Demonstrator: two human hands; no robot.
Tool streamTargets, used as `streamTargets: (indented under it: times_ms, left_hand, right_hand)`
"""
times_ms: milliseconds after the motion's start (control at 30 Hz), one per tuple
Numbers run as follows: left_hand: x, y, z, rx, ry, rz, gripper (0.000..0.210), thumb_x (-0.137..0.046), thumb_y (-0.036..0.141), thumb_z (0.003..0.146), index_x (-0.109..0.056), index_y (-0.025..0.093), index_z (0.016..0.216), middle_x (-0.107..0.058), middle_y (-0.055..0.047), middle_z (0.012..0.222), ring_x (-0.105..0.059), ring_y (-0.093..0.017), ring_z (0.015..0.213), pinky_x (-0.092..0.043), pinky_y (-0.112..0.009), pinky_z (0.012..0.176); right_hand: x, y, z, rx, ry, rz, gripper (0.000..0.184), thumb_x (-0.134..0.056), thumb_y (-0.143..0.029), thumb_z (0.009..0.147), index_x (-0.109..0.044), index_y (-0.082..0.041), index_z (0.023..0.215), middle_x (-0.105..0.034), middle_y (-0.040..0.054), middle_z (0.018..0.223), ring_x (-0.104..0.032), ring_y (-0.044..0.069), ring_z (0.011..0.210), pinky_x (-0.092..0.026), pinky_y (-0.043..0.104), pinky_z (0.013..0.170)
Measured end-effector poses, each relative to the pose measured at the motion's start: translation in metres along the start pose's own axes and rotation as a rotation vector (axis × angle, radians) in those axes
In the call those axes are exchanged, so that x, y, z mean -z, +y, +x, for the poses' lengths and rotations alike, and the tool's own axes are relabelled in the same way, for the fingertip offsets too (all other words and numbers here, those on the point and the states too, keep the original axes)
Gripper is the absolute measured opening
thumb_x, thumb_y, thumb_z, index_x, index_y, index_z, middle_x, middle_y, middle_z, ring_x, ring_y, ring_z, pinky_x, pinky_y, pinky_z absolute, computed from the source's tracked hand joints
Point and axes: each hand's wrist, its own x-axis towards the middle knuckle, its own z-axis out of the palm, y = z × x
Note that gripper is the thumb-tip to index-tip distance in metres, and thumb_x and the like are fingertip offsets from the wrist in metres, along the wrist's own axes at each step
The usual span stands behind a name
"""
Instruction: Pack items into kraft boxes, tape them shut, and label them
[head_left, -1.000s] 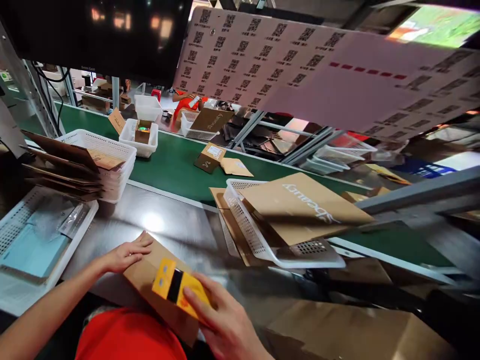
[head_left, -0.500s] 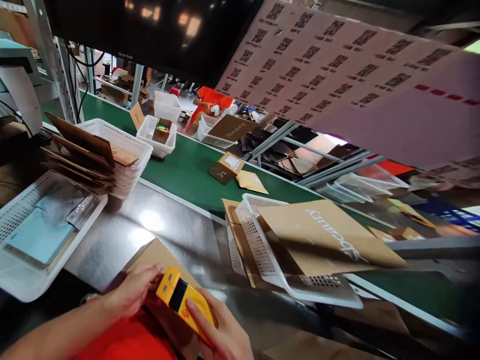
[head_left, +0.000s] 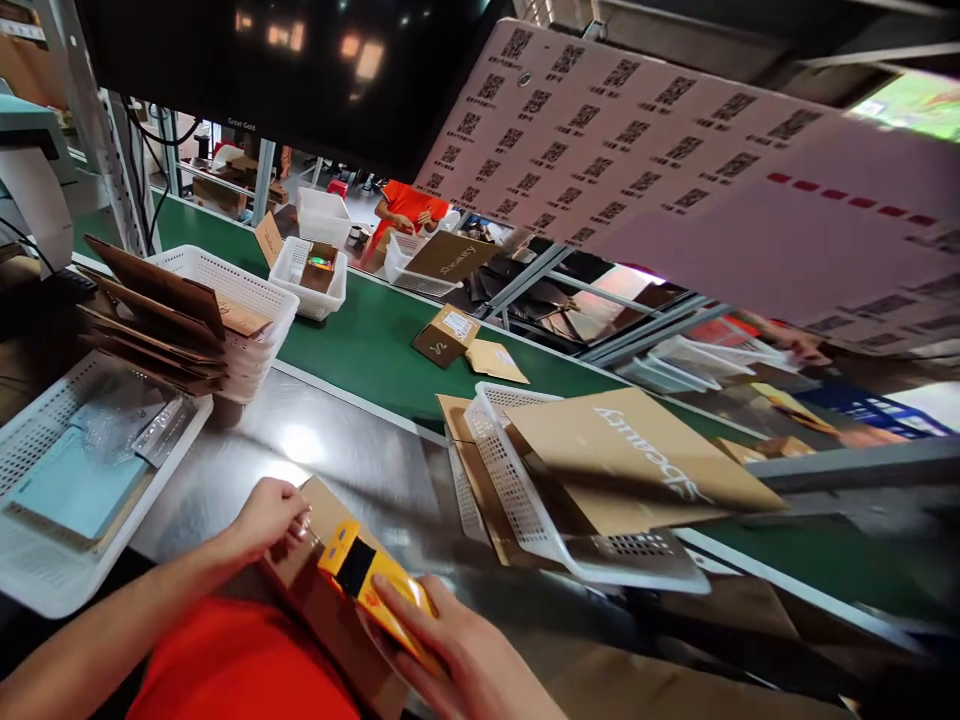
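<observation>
At the near edge of the steel counter [head_left: 337,460], the cardboard box [head_left: 315,580] now stands tipped up rather than lying flat as a second ago. The left hand [head_left: 266,515] has moved onto its top edge, fingers pinching the flap. The right hand [head_left: 450,650] presses the yellow package [head_left: 375,590] against the box, fingers closed over it.

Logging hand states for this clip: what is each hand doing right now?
Left hand: fingers curled, pinching the top edge of the brown cardboard box.
Right hand: closed around the yellow and black package, held against the box.
</observation>
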Motion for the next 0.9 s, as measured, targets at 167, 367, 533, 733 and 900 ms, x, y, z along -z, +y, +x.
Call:
streamTargets:
  times_ms: [167, 367, 533, 733, 900]
  left_hand:
    - [0.071, 0.019, 0.033, -0.084, 0.213, 0.048, 0.020, -0.059, 0.028, 0.081, -0.056, 0.010, 0.072, -0.055, -0.002, 0.063, -0.046, -0.008, 0.047, -0.041, -0.023, 0.046]
    - [0.086, 0.023, 0.047, -0.222, 0.240, 0.086, 0.035, -0.063, 0.046, 0.067, -0.057, 0.012, 0.073, -0.053, 0.000, 0.063, -0.044, -0.008, 0.050, -0.038, -0.022, 0.046]
    - [0.091, 0.026, 0.054, -0.247, 0.232, 0.109, 0.047, -0.066, 0.056, 0.057, -0.059, 0.012, 0.074, -0.055, -0.001, 0.066, -0.046, -0.009, 0.052, -0.038, -0.024, 0.046]
    - [0.101, -0.016, 0.084, -0.106, 0.185, 0.130, 0.045, -0.067, 0.051, 0.059, -0.059, 0.011, 0.078, -0.054, -0.002, 0.068, -0.044, -0.008, 0.053, -0.036, -0.023, 0.049]
    - [0.068, -0.089, 0.097, -0.019, 0.089, 0.206, 0.045, -0.062, 0.055, 0.068, -0.058, 0.012, 0.080, -0.054, -0.003, 0.070, -0.043, -0.010, 0.057, -0.035, -0.025, 0.054]
  right_hand:
    - [0.022, -0.022, 0.001, -0.142, -0.233, -0.107, 0.059, -0.050, -0.025, 0.104, -0.048, -0.032, 0.162, -0.054, 0.0175, 0.124, -0.066, 0.033, 0.099, -0.056, 0.047, 0.085]
    - [0.040, -0.051, 0.034, -0.149, -0.278, -0.184, 0.061, -0.058, -0.023, 0.104, -0.047, -0.026, 0.164, -0.056, 0.0181, 0.120, -0.067, 0.033, 0.094, -0.056, 0.047, 0.086]
    - [0.049, -0.058, 0.044, -0.144, -0.310, -0.200, 0.062, -0.055, -0.026, 0.104, -0.044, -0.028, 0.165, -0.057, 0.0165, 0.121, -0.068, 0.034, 0.092, -0.056, 0.049, 0.085]
    - [0.055, -0.063, 0.054, -0.139, -0.293, -0.209, 0.059, -0.056, -0.031, 0.106, -0.046, -0.033, 0.164, -0.060, 0.0145, 0.118, -0.068, 0.035, 0.091, -0.055, 0.046, 0.081]
    - [0.055, -0.062, 0.053, -0.173, -0.268, -0.169, 0.056, -0.057, -0.033, 0.107, -0.048, -0.037, 0.162, -0.060, 0.0142, 0.118, -0.069, 0.036, 0.094, -0.055, 0.047, 0.083]
